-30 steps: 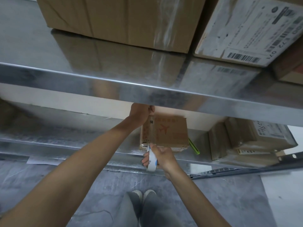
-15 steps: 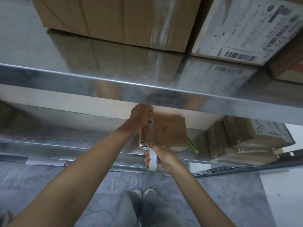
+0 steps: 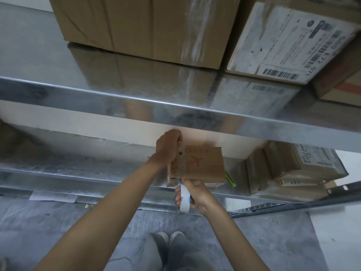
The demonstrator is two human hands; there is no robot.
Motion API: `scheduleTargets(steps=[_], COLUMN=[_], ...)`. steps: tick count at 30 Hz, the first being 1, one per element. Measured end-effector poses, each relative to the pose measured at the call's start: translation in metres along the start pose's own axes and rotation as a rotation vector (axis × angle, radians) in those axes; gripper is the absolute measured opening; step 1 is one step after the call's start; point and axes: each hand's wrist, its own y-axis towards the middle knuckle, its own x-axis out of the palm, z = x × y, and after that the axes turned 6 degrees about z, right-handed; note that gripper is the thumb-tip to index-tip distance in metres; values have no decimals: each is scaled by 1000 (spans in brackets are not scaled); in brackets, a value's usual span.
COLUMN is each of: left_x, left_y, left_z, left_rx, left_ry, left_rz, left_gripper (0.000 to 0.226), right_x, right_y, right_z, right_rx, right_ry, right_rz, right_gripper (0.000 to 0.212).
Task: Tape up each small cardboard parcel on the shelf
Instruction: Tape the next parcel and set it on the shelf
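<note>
Both hands work one small cardboard parcel (image 3: pixel 203 165), which sits near the front lip of the lower shelf (image 3: pixel 97 171). The left hand (image 3: pixel 168 147) curls over its far edge, likely pinning the tape's free end. The right hand (image 3: pixel 197 194) grips the tape roll (image 3: pixel 184 200) at the near edge, so the strip (image 3: pixel 180 163) runs taut across the top and lays flat.

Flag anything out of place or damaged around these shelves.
A green object pokes out right of the small parcel, mostly hidden. A loose sheet of paper lies on the floor below the lower shelf. The labelled box upper right has a creased, scuffed label.
</note>
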Motion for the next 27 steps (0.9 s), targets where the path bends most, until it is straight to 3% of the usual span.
scheduleTargets(steps=[5, 8, 11, 20, 27], left_x=[2, -11, -26, -34, -31], left_y=[-13, -8, -5, -15, -19], left_z=[-11, -12, -11, 0, 4], left_rx=[98, 173, 180, 224, 206], left_ry=[118, 153, 258, 520, 555], left_rz=[-31, -183, -391, -684, -753], left_gripper=[28, 35, 51, 128, 147], right_x=[-1, 0, 3, 3, 0], right_y=[0, 0, 2, 2, -8], right_z=[6, 8, 8, 11, 32], right_rx=[-26, -37, -54, -66, -182], right_ry=[-4, 26, 36, 32, -16], right_rz=[18, 30, 40, 40, -38], right_gripper=[47, 47, 46, 44, 35])
